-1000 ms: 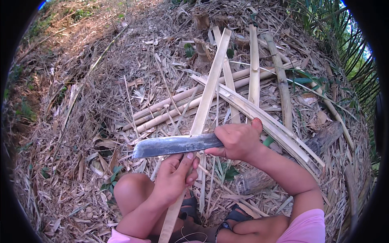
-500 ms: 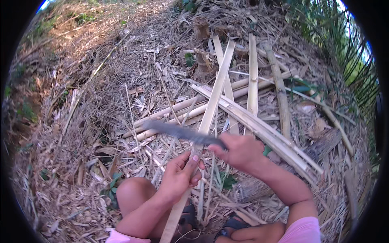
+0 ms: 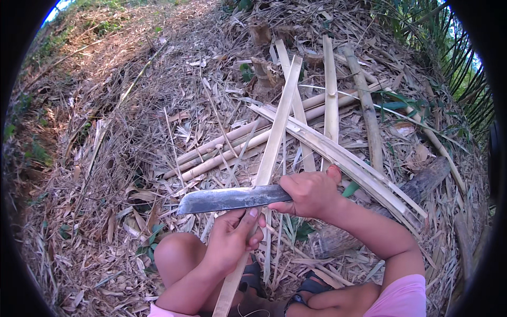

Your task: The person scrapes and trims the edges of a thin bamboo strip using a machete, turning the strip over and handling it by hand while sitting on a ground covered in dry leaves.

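My left hand [image 3: 232,238] is closed round a long, pale split bamboo strip [image 3: 275,138], thumb along its upper side. The strip slants from between my legs up toward the far tree stumps. My right hand [image 3: 311,193] grips a machete [image 3: 227,199] by its handle, which the fingers hide. The broad grey blade lies across the strip just beyond my left thumb, its squared tip pointing left. It appears to touch the strip.
Several split bamboo pieces [image 3: 338,153] lie stacked aslant at the right. Behind the strip are bamboo poles [image 3: 227,140], and stumps [image 3: 266,73] stand farther off. A thick log [image 3: 338,242] lies near my right forearm. Dry leaves and shavings cover the ground.
The machete blade, blurred and tilted before, has come down toward me and now lies nearly level across the strip. My right hand has turned with it; my left keeps its hold.
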Demonstrator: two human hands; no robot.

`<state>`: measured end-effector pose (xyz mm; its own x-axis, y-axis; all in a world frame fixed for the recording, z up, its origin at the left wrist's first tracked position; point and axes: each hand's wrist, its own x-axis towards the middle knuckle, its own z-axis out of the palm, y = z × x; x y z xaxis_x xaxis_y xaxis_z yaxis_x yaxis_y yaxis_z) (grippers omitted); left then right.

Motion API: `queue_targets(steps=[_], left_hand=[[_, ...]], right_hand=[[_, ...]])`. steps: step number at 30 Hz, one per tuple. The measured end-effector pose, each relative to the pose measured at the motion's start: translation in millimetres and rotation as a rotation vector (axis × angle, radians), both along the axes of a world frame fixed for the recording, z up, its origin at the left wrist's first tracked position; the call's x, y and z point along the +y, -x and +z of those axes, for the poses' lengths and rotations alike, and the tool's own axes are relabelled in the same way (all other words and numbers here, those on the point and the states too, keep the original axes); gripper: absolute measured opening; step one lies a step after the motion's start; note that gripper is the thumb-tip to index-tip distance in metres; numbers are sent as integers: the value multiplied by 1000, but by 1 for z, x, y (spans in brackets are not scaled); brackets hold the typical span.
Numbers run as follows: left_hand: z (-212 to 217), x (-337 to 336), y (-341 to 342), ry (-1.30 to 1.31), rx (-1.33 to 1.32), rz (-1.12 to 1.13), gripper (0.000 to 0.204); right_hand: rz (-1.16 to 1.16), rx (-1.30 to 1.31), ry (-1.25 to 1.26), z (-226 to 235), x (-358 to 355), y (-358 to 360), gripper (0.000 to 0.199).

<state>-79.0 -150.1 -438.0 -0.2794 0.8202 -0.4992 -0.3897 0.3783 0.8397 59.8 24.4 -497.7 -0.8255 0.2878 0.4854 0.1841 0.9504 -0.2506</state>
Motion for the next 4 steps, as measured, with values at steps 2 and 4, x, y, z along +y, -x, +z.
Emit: queue_targets(steps=[2, 4], left_hand=[[7, 3, -3, 3, -1, 44, 24], [15, 5, -6, 3, -1, 62, 24]], right_hand=[[-6, -9, -24, -1, 6, -4, 57], [-94, -41, -15, -8, 23, -11, 57]])
